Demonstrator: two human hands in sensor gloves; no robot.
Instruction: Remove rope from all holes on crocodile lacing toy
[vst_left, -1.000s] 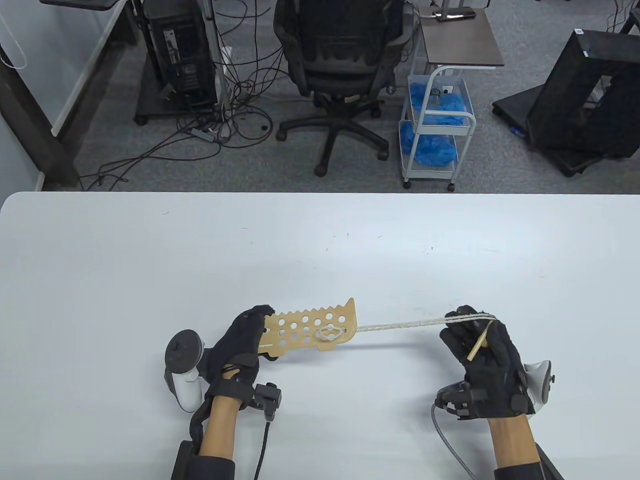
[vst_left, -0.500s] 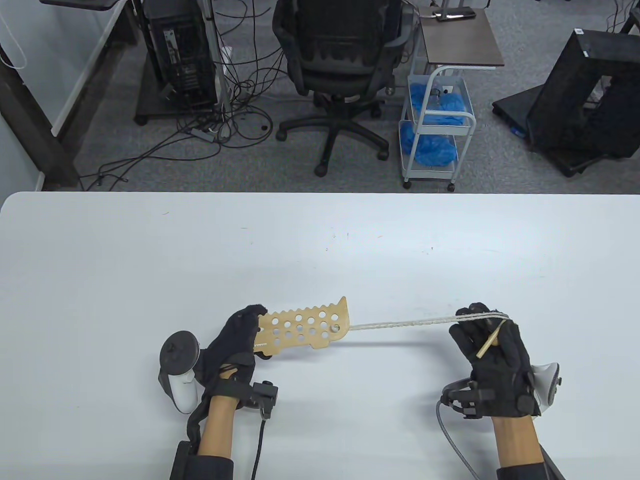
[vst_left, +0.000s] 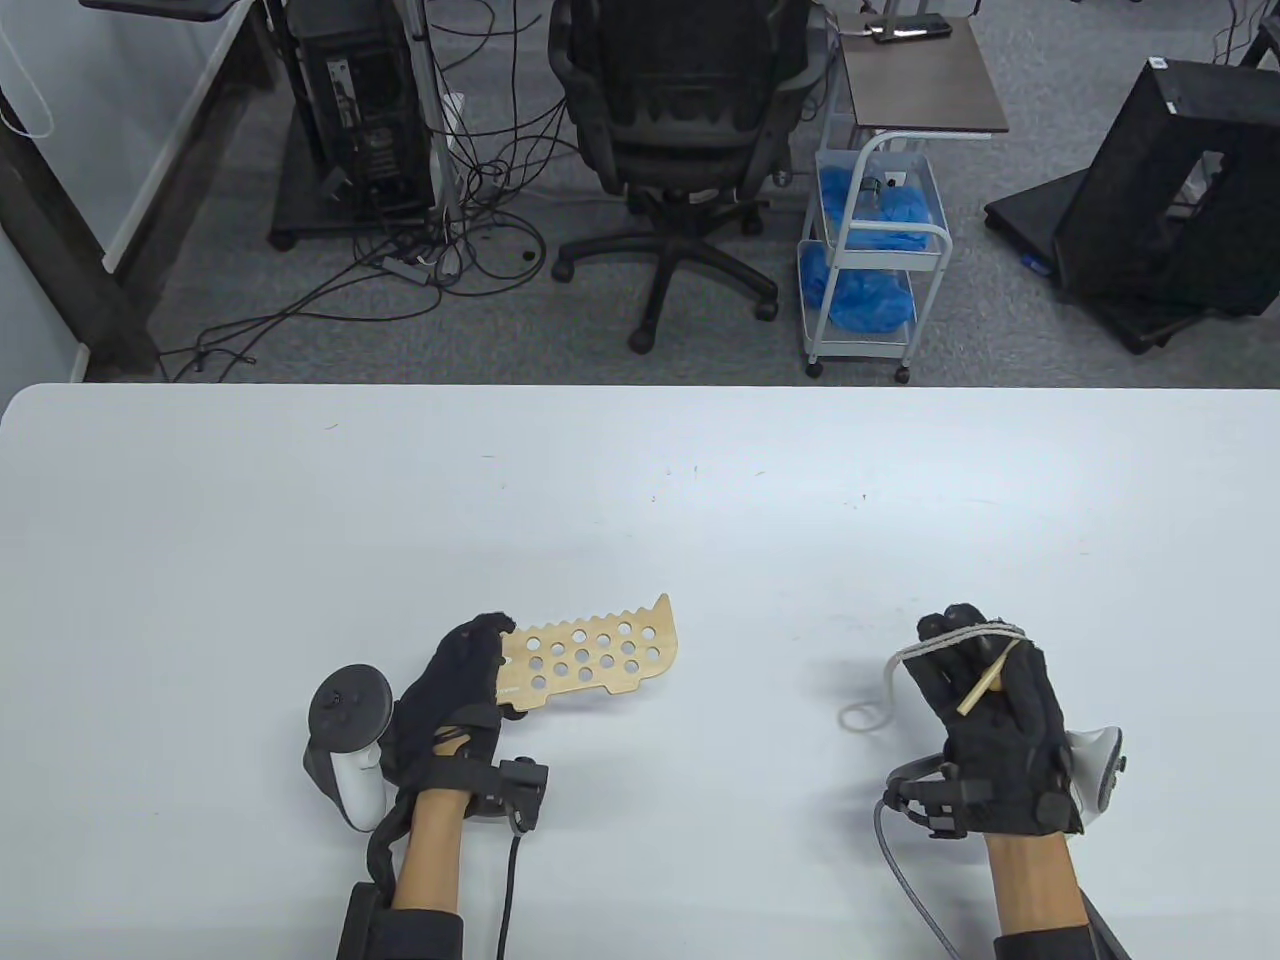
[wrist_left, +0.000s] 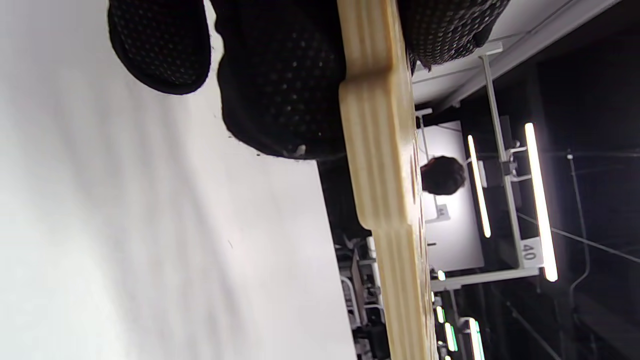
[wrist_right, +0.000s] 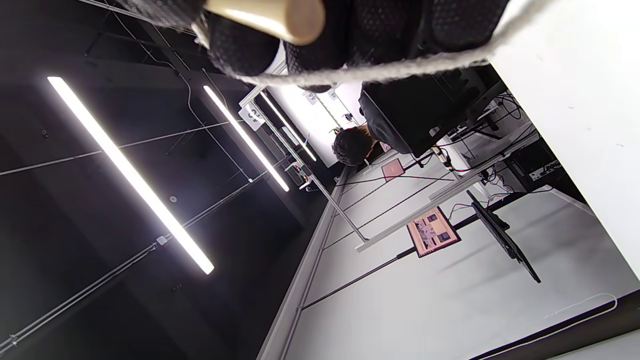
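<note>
We see the left hand (vst_left: 455, 690) at about seven o'clock on the white counter (vst_left: 640, 480), its grip pinching the near end of the wooden crocodile lacing toy (vst_left: 595, 655). The board is lifted off the counter and points toward two o'clock, toothed edge away from us; all its holes show bare, with no rope through them. In the left wrist view we look along the board's thin edge (wrist_left: 385, 165), with gloved fingers (wrist_left: 280, 90) clamped on either side of it.

At about five o'clock, well apart from the toy, the right hand (vst_left: 985, 700) is curled around the rope (vst_left: 915, 650), which wraps over the fingers and hangs off the hand's left side in a loose loop toward the counter. A wooden lacing needle (vst_left: 980, 690) lies slanted across the back of the fingers. In the right wrist view the rope (wrist_right: 380, 72) crosses under the fingertips, and the needle's blunt end (wrist_right: 280, 17) sticks out beside them.
</note>
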